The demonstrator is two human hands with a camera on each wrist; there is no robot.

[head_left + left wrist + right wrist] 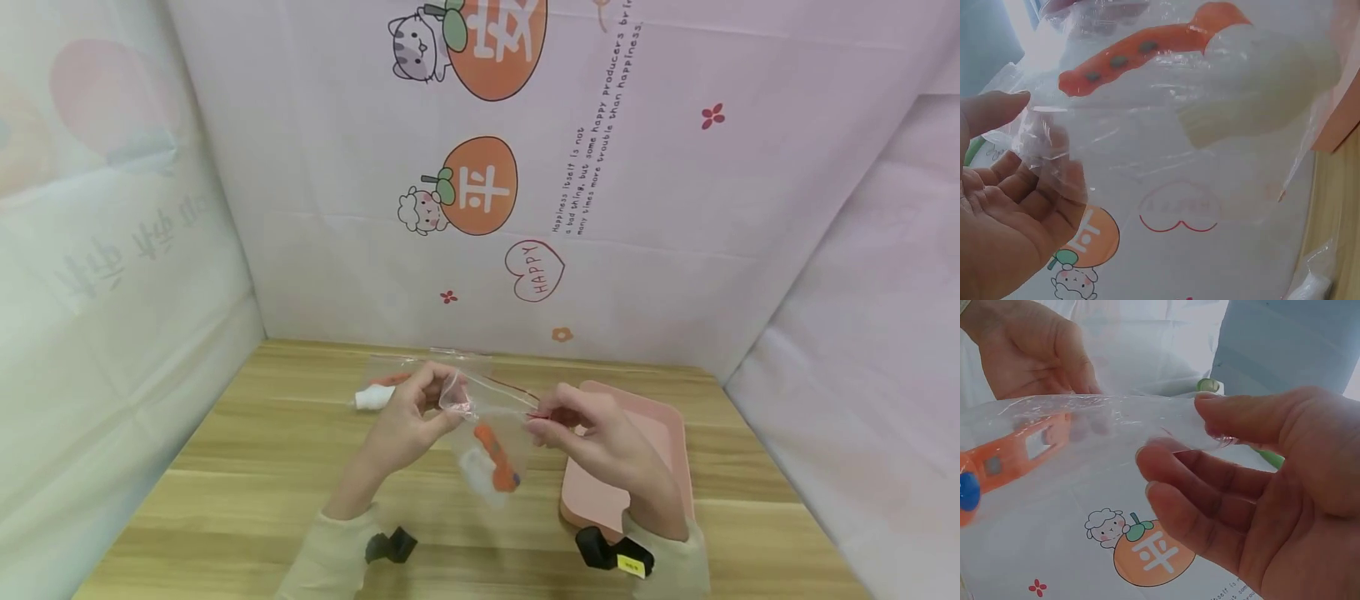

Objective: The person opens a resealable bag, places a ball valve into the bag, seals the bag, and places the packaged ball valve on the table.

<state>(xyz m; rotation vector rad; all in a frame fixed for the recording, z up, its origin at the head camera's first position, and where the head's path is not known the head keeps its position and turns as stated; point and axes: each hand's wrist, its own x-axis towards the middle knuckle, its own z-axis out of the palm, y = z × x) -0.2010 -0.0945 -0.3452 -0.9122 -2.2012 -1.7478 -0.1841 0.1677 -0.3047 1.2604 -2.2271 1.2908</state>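
Between my hands hangs a clear plastic zip bag with a red line along its mouth. Inside are an orange piece and a pale white piece. In the left wrist view the orange piece shows dark spots; in the right wrist view a blue round part sits at its end. My left hand holds the bag's left upper side, fingers curved about the plastic. My right hand pinches the right end of the mouth between thumb and fingers.
Behind my left hand, another clear bag lies on the wooden table with a white piece and an orange piece. A pink tray stands under and beyond my right hand. Printed cloth walls enclose the table.
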